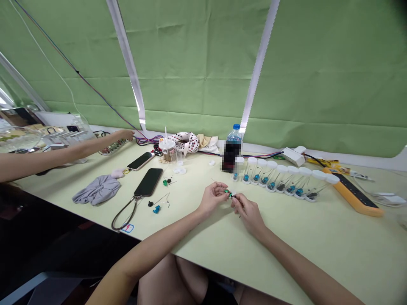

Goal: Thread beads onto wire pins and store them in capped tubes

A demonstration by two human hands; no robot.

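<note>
Above the table, my left hand (215, 196) pinches a small shiny green part (227, 192), and a thin wire sticks out above the fingers. My right hand (248, 211) meets it from the right, its fingertips closed on a small dark piece (233, 196) at the green part's end. Fingers partly cover both pieces, so their exact kind is unclear. Left of my hands lie a blue part (157, 209), a black round piece (150, 203) and bent metal wires (165, 199). Farther back sits another green part (165, 182) beside a black piece (169, 181).
Several white-capped clear tubes (272, 180) holding blue or dark parts stand in a row, with an orange power strip (356, 195) to their right. Leftward are two phones (149, 182), a grey scrunchie (97, 189) and a drink cup (166, 149). Another person's arm (79, 149) reaches in.
</note>
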